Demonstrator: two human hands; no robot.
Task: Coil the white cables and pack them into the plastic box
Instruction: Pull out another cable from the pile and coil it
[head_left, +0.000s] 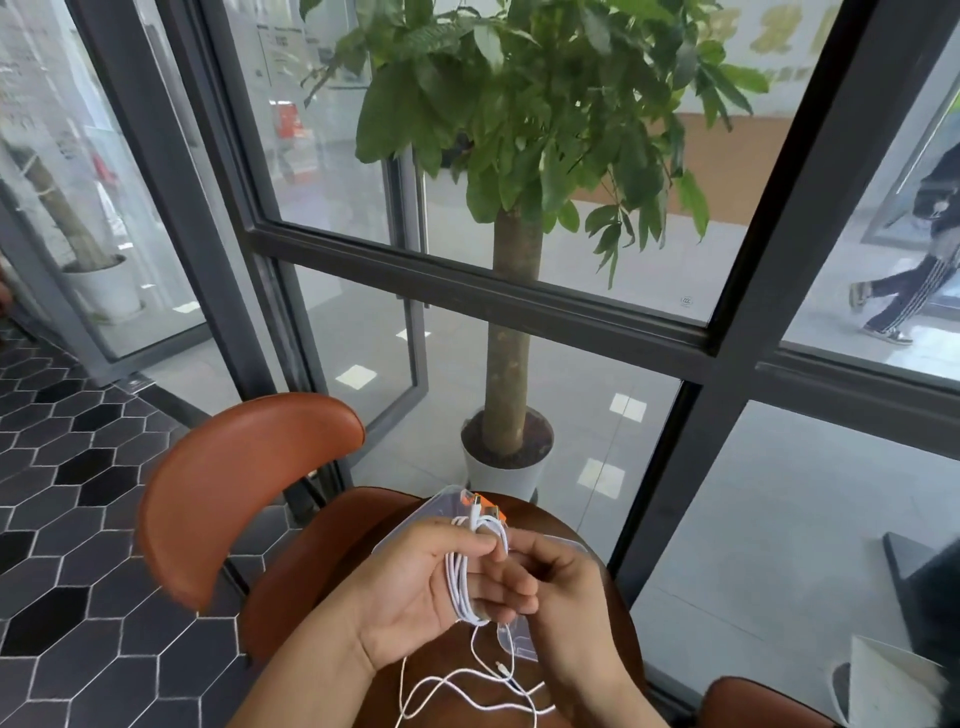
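My left hand holds a white cable wound in several loops around its fingers, thumb pressing the loops. Two plugs with orange tips stick up above the coil. My right hand is just to the right, its fingers pinching the cable near the top of the coil. Loose white cable trails down onto the round brown table. A clear plastic box lies on the table under and behind my hands, mostly hidden by them.
A brown leather chair stands left of the table. A potted tree in a white pot sits just beyond, against a dark-framed glass wall. Another brown seat shows at the lower right. A person walks outside at far right.
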